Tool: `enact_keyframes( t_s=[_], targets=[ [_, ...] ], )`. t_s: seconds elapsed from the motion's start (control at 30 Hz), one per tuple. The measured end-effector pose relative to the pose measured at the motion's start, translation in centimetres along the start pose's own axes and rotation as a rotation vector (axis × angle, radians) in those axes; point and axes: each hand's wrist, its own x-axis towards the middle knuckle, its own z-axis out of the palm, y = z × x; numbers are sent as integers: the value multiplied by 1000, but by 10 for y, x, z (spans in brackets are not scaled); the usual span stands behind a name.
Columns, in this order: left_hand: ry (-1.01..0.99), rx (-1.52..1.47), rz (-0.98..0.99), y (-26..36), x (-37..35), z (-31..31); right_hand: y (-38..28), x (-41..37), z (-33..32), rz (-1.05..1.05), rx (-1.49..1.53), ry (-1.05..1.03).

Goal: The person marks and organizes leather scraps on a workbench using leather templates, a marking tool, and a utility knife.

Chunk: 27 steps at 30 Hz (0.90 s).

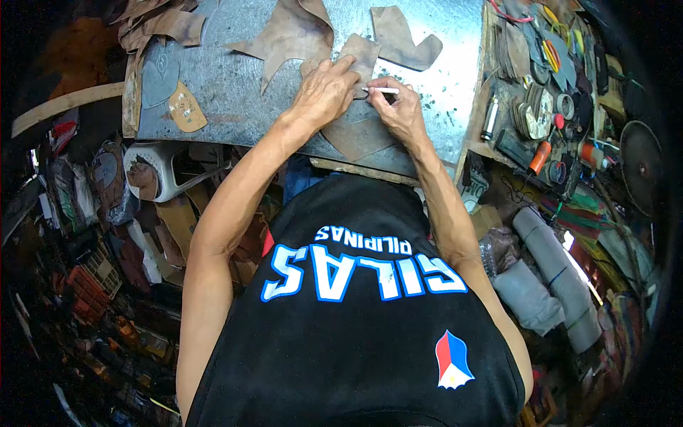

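Observation:
My left hand (324, 92) lies over a small brown leather piece (363, 51), pressing it down with its fingers stretched out. Between the thumb and fingers of my right hand (400, 114) is a slim white pen (386, 90). Its tip points left, at the lower edge of the small piece, close to my left fingertips. Under and below my hands, a larger leather piece (356, 140) reaches toward the table's front edge. Beyond them lie a big pointed leather piece (288, 32) and a curved one (405, 39).
The metal-topped table (235, 82) carries a grey pattern piece (160, 75) and a tan pattern piece (186, 108) at left, near stacked leather scraps (167, 25). Tools, tape rolls and an orange bottle (541, 156) crowd the right side. A white stool (153, 171) stands below left.

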Motion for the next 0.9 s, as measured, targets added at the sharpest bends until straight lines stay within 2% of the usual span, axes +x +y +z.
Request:
enact_keyframes(
  t_s=[0.07, 0.13, 0.17, 0.23, 0.27, 0.33, 0.4, 0.47, 0.53, 0.6, 0.63, 0.7, 0.77, 0.8, 0.87, 0.9],
  targets=[
    [7, -8, 8, -1, 0, 0, 1, 0, -2, 81, 77, -4],
    [13, -14, 16, -1, 0, -1, 5, 2, -2, -68, -38, -34],
    [2, -7, 6, 0, 1, -1, 6, 1, -2, -67, -38, -31],
    [-8, -2, 1, 4, 3, -2, -7, 2, -4, 105, 26, -15],
    [-19, 10, -18, 6, 4, -3, -10, 1, -6, 103, 25, -12],
    [-28, 25, -38, 13, 10, -8, -13, 0, -7, 133, 402, 133],
    [-53, 42, -185, 26, 16, -7, -8, -2, -15, 153, 468, 159],
    [-11, 82, -206, 30, 23, 3, -2, -2, -20, 144, 555, 220],
    [32, 120, -227, 32, 27, 1, 1, -3, -18, 130, 527, 231],
    [-117, 10, -293, 29, 31, -6, 1, -4, -14, 117, 501, 244],
    [-121, 11, -291, 18, 31, -6, -1, -5, -11, 107, 458, 202],
    [-127, -252, -250, -6, 31, -15, -2, -6, -6, 100, 416, 165],
    [-97, -329, -241, -11, 27, -19, -3, -4, -3, -17, 142, 41],
    [7, -353, -185, -12, 24, -16, -5, 0, 2, -130, 114, 100],
    [170, -364, -78, -13, 20, -7, -11, 0, 1, -55, 72, 65],
    [170, -367, -83, -11, 18, -8, -14, 0, 0, 21, 28, 34]
  ],
)
